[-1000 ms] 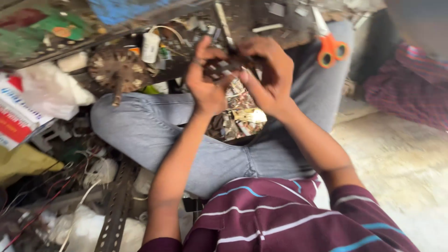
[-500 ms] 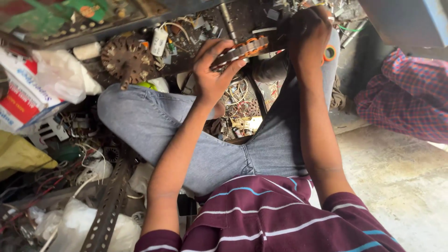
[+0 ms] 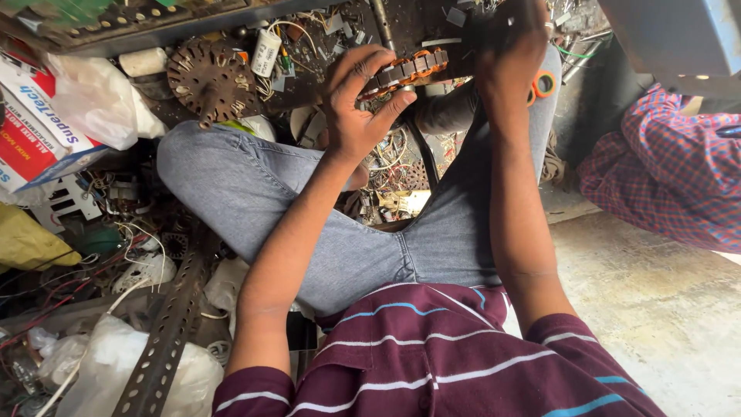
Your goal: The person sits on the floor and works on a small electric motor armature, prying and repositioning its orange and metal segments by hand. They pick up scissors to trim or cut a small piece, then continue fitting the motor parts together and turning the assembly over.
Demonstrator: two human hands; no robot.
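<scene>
The left hand gripped a round stator with copper coils, fingers closed over its left edge. At three o'clock of it, the right hand held its other edge, fingers curled. Little free room remained: a toothed metal disc lay at nine o'clock, orange-handled scissors just beside the right wrist.

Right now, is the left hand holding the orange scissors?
No, the left hand grips a round copper-wound coil ring; the orange scissors lie behind the right hand.
</scene>
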